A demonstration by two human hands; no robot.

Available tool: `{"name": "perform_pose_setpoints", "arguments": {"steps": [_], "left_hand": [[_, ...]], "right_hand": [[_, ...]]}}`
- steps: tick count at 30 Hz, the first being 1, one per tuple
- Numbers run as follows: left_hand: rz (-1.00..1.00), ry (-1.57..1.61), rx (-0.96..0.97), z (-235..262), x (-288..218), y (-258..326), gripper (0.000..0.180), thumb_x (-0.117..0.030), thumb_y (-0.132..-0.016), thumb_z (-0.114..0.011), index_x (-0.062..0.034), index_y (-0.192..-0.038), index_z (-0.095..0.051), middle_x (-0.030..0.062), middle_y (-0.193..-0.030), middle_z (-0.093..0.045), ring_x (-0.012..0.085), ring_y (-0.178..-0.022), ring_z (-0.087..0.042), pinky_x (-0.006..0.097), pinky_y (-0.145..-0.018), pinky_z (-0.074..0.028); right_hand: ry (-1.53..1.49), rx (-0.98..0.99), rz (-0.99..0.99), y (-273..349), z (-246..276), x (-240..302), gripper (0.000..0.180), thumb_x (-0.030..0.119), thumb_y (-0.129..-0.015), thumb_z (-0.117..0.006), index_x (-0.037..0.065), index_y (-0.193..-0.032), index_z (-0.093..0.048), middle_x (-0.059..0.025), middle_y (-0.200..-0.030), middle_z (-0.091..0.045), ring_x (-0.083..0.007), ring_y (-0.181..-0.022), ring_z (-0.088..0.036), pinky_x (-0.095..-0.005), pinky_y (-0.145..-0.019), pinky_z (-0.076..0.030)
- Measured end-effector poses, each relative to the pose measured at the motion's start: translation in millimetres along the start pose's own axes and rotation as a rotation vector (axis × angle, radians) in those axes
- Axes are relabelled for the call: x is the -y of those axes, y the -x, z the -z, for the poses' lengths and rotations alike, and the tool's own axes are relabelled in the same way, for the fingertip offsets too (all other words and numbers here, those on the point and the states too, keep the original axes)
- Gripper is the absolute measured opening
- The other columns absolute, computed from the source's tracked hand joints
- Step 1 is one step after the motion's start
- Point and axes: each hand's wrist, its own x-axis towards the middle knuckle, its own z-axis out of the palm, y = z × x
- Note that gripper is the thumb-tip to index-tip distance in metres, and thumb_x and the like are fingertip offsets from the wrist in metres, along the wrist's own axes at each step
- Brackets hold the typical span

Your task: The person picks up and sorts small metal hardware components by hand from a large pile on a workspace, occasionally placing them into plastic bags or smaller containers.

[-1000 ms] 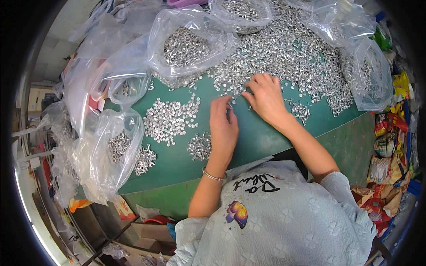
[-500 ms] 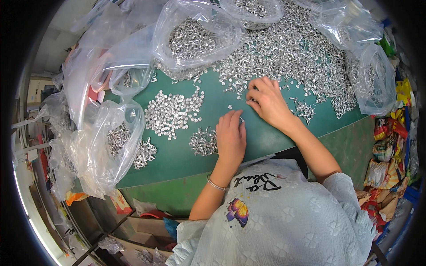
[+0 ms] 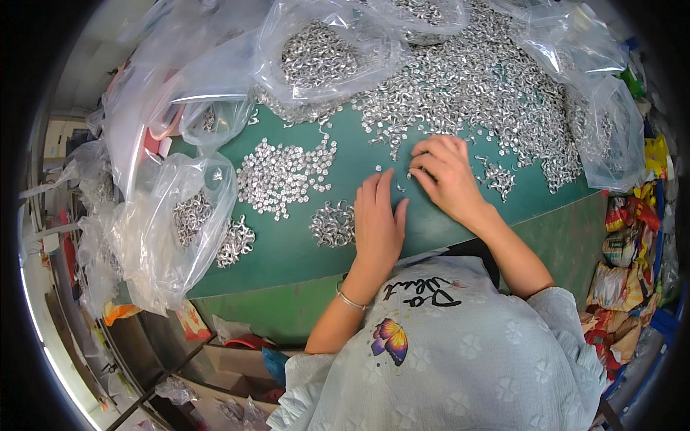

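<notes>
Hands, seen from the head camera, rest over a green surface (image 3: 287, 258) strewn with small silvery metal pieces. The left hand (image 3: 379, 223) lies palm down, its long fingers loosely together and its thumb spread away; a curved piece (image 3: 399, 186) lies just beyond that gap. The right hand (image 3: 449, 172) is bent, thumb and fingers curled toward a tiny bright piece (image 3: 410, 174); I cannot tell whether they are clamped on it.

Just beyond the right hand, a wide heap of loose pieces (image 3: 496, 93) blocks the far side. A small cluster (image 3: 497, 178) sits to its right. Left of the left hand are a tight pile of curved pieces (image 3: 333, 224) and, farther out, a flat spread of small pieces (image 3: 280, 176). Clear plastic bags crowd the edges: one at the far side (image 3: 388, 61), one at the left (image 3: 154, 248), one at the right (image 3: 627, 147). Colourful packets (image 3: 614, 287) line the right, past the surface.
</notes>
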Motion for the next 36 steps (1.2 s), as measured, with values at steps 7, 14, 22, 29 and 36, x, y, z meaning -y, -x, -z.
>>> {"name": "perform_pose_setpoints", "arguments": {"steps": [7, 14, 22, 29, 36], "left_hand": [[0.027, -0.073, -0.028, 21.0, 12.3, 24.8, 0.035, -0.002, -0.083, -0.065, -0.0006, -0.117, -0.057, 0.0145, -0.109, -0.055, 0.0329, -0.099, -0.053, 0.041, -0.086, -0.042], [-0.009, -0.033, -0.04, 17.9, 2.2, 16.6, 0.033, -0.001, -0.081, -0.066, 0.0002, -0.113, -0.059, 0.0138, -0.107, -0.056, 0.0324, -0.097, -0.054, 0.041, -0.085, -0.043], [0.081, -0.07, -0.104, 23.7, 1.4, 27.1, 0.06, 0.002, -0.074, -0.073, -0.0036, -0.129, -0.052, 0.016, -0.122, -0.051, 0.0334, -0.111, -0.05, 0.042, -0.091, -0.04], [0.136, -0.286, -0.047, 30.4, 12.2, 34.4, 0.049, -0.008, -0.078, -0.071, -0.0039, -0.123, -0.055, 0.0138, -0.127, -0.049, 0.0348, -0.123, -0.042, 0.049, -0.1, -0.03], [0.033, -0.271, -0.11, 16.7, 25.6, 29.1, 0.021, -0.003, -0.08, -0.068, -0.0063, -0.1, -0.061, 0.0096, -0.119, -0.054, 0.0304, -0.119, -0.049, 0.05, -0.103, -0.029]], "right_hand": [[0.013, -0.043, -0.122, 5.5, 5.2, -3.8, 0.013, 0.006, -0.075, -0.072, 0.006, -0.087, -0.066, -0.0044, -0.094, -0.059, -0.0233, -0.096, -0.054, -0.0386, -0.089, -0.036], [0.105, 0.041, -0.017, 4.3, -7.9, 0.8, 0.012, 0.008, -0.077, -0.071, 0.006, -0.088, -0.065, -0.0043, -0.095, -0.059, -0.0241, -0.096, -0.053, -0.0403, -0.088, -0.035], [-0.158, 0.134, -0.093, 2.5, -24.2, 47.6, 0.005, 0.009, -0.08, -0.068, 0.007, -0.083, -0.066, -0.0068, -0.084, -0.058, -0.0251, -0.091, -0.053, -0.038, -0.08, -0.037], [-0.191, 0.141, -0.034, -9.5, -37.3, 45.6, 0.007, 0.007, -0.08, -0.066, 0.005, -0.086, -0.066, -0.0066, -0.087, -0.06, -0.0268, -0.091, -0.054, -0.038, -0.081, -0.039], [0.158, 0.05, 0.061, -23.7, -17.9, -4.2, 0.022, 0.008, -0.078, -0.07, 0.006, -0.099, -0.064, -0.0075, -0.115, -0.059, -0.029, -0.115, -0.051, -0.0432, -0.096, -0.037]]}}
